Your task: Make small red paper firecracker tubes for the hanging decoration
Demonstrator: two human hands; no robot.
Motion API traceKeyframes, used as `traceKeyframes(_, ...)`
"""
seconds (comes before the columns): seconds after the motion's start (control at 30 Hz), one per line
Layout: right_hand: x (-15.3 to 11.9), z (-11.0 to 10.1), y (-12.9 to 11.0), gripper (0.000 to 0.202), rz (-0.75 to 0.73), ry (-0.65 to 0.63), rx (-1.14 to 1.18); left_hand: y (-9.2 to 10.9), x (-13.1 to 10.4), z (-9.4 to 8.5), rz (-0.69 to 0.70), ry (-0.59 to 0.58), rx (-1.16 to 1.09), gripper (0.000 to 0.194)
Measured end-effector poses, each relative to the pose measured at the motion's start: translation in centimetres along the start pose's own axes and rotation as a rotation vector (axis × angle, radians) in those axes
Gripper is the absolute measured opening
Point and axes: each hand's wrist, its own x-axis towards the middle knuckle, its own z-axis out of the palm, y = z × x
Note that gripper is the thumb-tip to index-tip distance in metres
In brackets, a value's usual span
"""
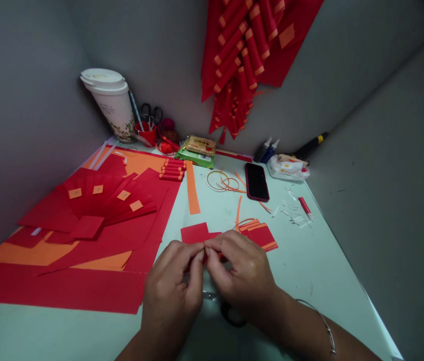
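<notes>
My left hand (174, 283) and my right hand (244, 265) meet at the near middle of the table, thumbs and forefingers pinched together. Between the fingertips is a small piece of red paper (205, 259), mostly covered by the fingers. Just beyond them lie a plain red paper square (195, 232) and several red pieces with orange edges (262, 234). Scissors (233, 317) lie partly hidden beneath my right hand. Farther off, red paper rolls with orange ends (172, 170) are grouped beside an orange paper strip (193, 190).
Red paper sheets (65, 288) cover the left side. A white lidded cup (110, 108), a red pen holder (146, 134) and snack packets (199, 153) line the back. A phone (257, 181) and a glue stick (305, 208) lie right. Red paper firecrackers (244, 45) hang above.
</notes>
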Motion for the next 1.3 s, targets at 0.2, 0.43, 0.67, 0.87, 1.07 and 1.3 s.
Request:
traceKeyframes(0.2, 0.2, 0.3, 0.1, 0.018, -0.012, 0.045, -0.004, 0.0, -0.1, -0.1, -0.051, -0.014, -0.009, 0.014)
traceKeyframes(0.43, 0.1, 0.4, 0.1, 0.018, 0.017, 0.031, 0.053, 0.1, 0.2, -0.5, -0.158, -0.042, -0.044, 0.012)
traceKeyframes(0.67, 0.4, 0.0, -0.1, 0.018, 0.155, -0.012, 0.175, 0.3, 0.4, -0.5, -0.129, -0.022, -0.054, 0.014)
traceKeyframes(0.87, 0.6, 0.1, -0.1, 0.016, 0.219, 0.015, 0.201, 0.3, 0.3, -0.4, -0.096, -0.009, -0.058, 0.015)
traceKeyframes(1.07, 0.7, 0.0, 0.0, 0.015, 0.289, -0.005, 0.274, 0.3, 0.4, -0.3, -0.128, -0.016, -0.072, 0.013)
traceKeyframes(1.3, 1.1, -0.2, 0.0, 0.011, 0.495, -0.037, 0.474, 0.4, 0.5, -0.3, -0.069, 0.006, -0.077, 0.016)
